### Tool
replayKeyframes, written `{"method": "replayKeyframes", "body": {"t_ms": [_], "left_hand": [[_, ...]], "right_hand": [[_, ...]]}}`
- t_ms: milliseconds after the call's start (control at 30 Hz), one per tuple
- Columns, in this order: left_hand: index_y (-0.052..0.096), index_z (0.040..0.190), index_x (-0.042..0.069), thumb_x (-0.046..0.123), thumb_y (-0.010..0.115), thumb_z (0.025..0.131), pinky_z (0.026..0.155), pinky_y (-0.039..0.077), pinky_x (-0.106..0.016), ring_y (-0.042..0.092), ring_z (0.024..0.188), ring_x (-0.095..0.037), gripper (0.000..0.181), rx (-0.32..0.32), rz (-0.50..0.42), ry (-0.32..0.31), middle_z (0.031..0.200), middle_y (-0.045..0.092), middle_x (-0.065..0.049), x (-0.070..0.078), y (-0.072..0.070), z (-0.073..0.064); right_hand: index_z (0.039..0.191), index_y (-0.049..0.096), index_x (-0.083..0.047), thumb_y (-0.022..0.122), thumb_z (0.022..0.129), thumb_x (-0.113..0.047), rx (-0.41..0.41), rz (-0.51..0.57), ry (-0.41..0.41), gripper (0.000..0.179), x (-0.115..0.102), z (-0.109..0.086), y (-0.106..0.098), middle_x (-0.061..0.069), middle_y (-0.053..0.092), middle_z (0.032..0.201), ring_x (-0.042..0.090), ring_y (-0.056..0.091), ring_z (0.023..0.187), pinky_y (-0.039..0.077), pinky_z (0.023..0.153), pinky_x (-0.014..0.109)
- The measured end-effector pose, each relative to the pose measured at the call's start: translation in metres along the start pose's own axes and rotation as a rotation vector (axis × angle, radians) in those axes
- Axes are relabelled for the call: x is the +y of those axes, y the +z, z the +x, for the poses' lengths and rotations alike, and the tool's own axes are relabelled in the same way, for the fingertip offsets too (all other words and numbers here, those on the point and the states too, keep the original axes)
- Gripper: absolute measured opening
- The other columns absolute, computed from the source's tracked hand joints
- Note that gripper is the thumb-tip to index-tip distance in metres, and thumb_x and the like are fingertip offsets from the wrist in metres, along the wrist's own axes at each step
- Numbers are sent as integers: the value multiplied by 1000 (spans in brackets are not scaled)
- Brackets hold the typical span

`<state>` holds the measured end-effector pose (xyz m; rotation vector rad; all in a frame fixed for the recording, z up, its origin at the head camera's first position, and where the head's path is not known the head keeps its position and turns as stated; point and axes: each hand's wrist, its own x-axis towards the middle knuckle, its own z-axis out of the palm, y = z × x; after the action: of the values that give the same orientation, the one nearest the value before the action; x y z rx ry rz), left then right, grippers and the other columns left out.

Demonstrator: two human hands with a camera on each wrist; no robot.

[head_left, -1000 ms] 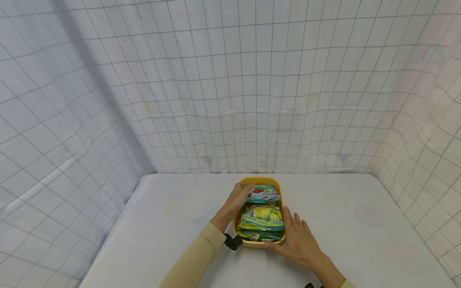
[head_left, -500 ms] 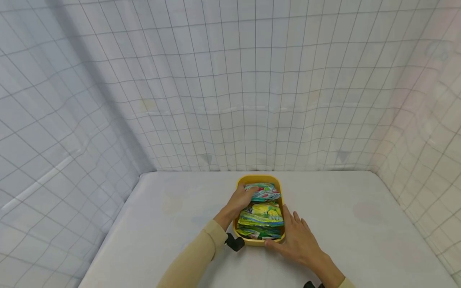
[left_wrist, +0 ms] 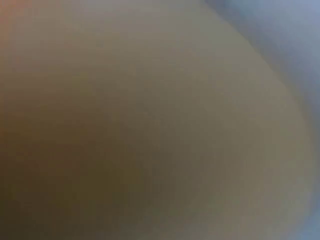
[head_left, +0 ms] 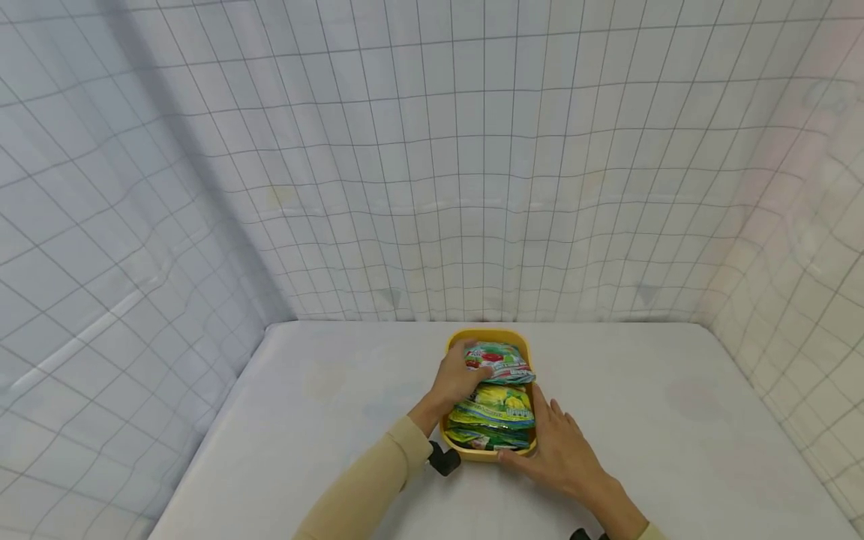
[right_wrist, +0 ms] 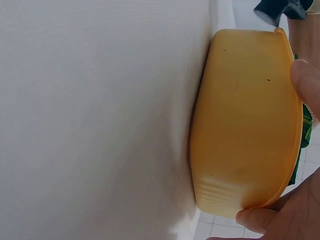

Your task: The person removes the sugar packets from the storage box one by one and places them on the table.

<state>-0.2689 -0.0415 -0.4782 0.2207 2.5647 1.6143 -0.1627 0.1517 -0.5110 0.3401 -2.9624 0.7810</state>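
Note:
A yellow plastic tub (head_left: 489, 333) sits on the table and holds several flat, glossy packets. At its far end, my left hand (head_left: 455, 379) grips a teal-green packet with red fruit printed on it (head_left: 499, 361), thumb laid across the near edge. In front of that lie a yellow-green packet (head_left: 496, 405) and darker green packets (head_left: 486, 437). My right hand (head_left: 560, 454) rests against the tub's near right corner, fingers fairly straight along the right side and thumb at the front rim. In the right wrist view, its thumb (right_wrist: 306, 82) touches the tub's rim.
The white-covered table (head_left: 324, 420) spreads out on both sides of the tub. White grid-patterned curtains (head_left: 432, 187) hang behind it and at the sides. A black wrist device (head_left: 444, 458) sits by the left cuff. The left wrist view is a blur.
My left hand's thumb has come onto the fruit-printed packet, which has shifted slightly right and toward me over the yellow-green one. My right hand has stayed at the tub's corner.

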Motion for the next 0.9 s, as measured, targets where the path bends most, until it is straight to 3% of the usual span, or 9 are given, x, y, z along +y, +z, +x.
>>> {"method": "replayKeyframes", "body": {"t_ms": [233,667,900], "left_hand": [[48,148,6,21,78,91,93,51,-49,61,111,-32,66,8,-11,32,132,59,-17,0,-2,1],[47,150,9,12,79,87,89,53,-48,61,107,-29,71,-11,-51,61,132,57,-17,4,-4,0],[42,152,8,2,77,85,82,56,-44,63,100,-27,76,-65,-189,23,130,57,-15,3,-9,1]], "right_hand": [[160,16,3,63,79,-82,-20,16,8,127,0,-1,0,29,41,153,54,39,137,31,111,65],[158,17,6,64,79,-80,-46,39,30,126,0,-1,0,30,39,154,52,36,140,28,113,64],[158,16,7,64,80,-79,-51,44,36,126,-1,-1,-1,31,38,154,51,36,140,28,113,64]]}}
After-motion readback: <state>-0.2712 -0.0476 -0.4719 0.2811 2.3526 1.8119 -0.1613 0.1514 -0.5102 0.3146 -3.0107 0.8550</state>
